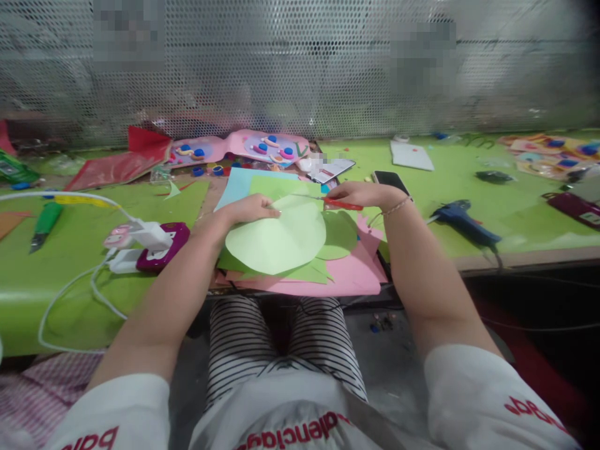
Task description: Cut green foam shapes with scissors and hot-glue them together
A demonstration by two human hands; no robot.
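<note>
A pale green rounded sheet of paper (279, 240) is held up by my left hand (255, 209), its thumb lying on top near the upper left edge. My right hand (359, 195) grips red-handled scissors (344, 204), whose thin blades point left across the paper's upper edge. Whether the blades are apart is too small to tell. Under the pale sheet lie a darker green rounded paper (341, 234), a pink sheet (309, 287), a light blue sheet (239, 184) and further green pieces.
A purple power strip (175, 244) with white plugs and cables lies left, near a green utility knife (47, 222). To the right are a phone (391, 181) and a blue glue gun (464, 222). Pink decorated pieces (262, 147) lie behind, before a perforated metal panel (281, 62).
</note>
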